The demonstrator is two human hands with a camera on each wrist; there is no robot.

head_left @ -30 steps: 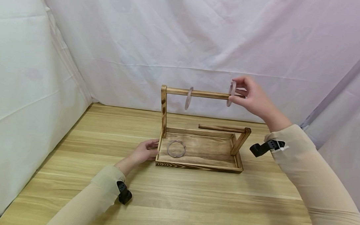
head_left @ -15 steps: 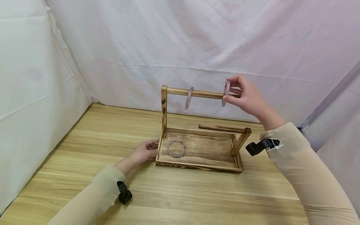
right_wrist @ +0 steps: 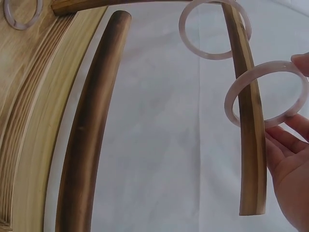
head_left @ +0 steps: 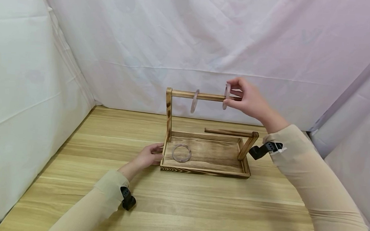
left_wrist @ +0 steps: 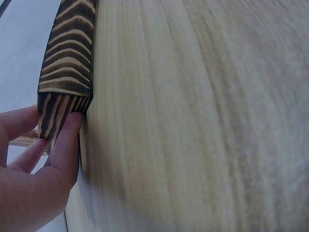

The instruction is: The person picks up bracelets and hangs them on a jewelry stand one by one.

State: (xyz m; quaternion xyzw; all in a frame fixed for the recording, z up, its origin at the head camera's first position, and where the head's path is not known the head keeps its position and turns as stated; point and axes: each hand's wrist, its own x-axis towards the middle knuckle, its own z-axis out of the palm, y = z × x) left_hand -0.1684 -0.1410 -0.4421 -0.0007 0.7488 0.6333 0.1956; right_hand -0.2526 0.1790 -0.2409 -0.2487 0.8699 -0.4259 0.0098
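A wooden bangle stand has a shallow tray (head_left: 205, 173) and two horizontal bars at different heights. On the upper bar (head_left: 182, 94) hangs one pale pinkish bangle (head_left: 195, 101) near the left post. My right hand (head_left: 248, 99) pinches a second bangle (head_left: 227, 96) between thumb and fingers; in the right wrist view this bangle (right_wrist: 234, 96) encircles the bar inward of its free end. A third, greyish translucent bangle (head_left: 181, 160) lies flat in the tray's left part. My left hand (head_left: 147, 155) holds the tray's left end, thumb and fingers on its edges (left_wrist: 60, 108).
The lower bar (head_left: 227, 132) juts left from a short post (head_left: 247, 147) at the tray's right side and carries nothing. The stand rests on a wood-grain table (head_left: 181, 207). White cloth (head_left: 144, 42) hangs behind and at both sides.
My right hand has moved left, sliding its bangle further along the upper bar from the free end. The left hand, the stand and the other two bangles keep their places.
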